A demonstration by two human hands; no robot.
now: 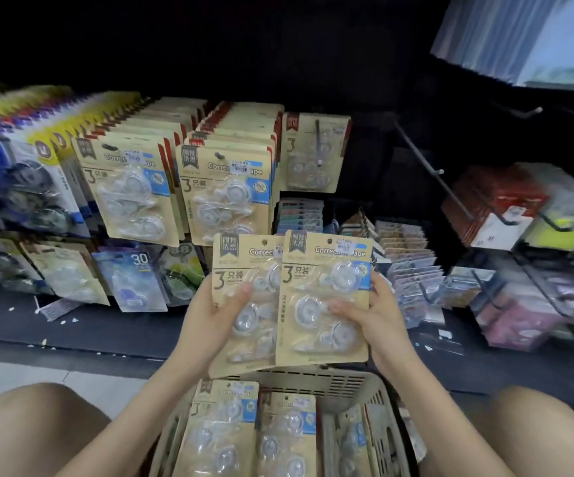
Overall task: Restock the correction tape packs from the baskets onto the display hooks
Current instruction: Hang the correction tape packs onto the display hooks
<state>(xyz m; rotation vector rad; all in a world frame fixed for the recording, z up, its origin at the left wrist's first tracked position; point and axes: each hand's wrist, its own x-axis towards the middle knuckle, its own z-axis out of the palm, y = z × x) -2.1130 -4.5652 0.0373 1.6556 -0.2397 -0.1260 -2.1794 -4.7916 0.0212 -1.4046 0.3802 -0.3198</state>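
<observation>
- Closest in, below both grips, the basket [357, 382] holds more correction tape packs [223, 428] lying flat, so the restocking looks only partway done.
- Left grip [216, 315] grasps the first pack [240, 270] by its left edge, thumb across the blister.
- Right grip [371, 311] grasps the second pack [323, 287] by its right edge, thumb on the front.
- Both packs are upright above the basket with their hang holes on top, and the second overlaps the first.
- I judge the step in hand to be carrying this pair from basket to hook; neither is hung yet.
- Above and left of the grips, the full rows [227, 187] appear to leave little room.
- Straight above the right grip, the sparse hook [318, 142] shows bare rod in front of its pack, so it is the likely target.
- Next, the packs need raising and each hang hole lining up with the hook tip, then sliding back, probably one at a time.
- Farther right of the grips, an empty hook [426, 166] juts out.
</observation>
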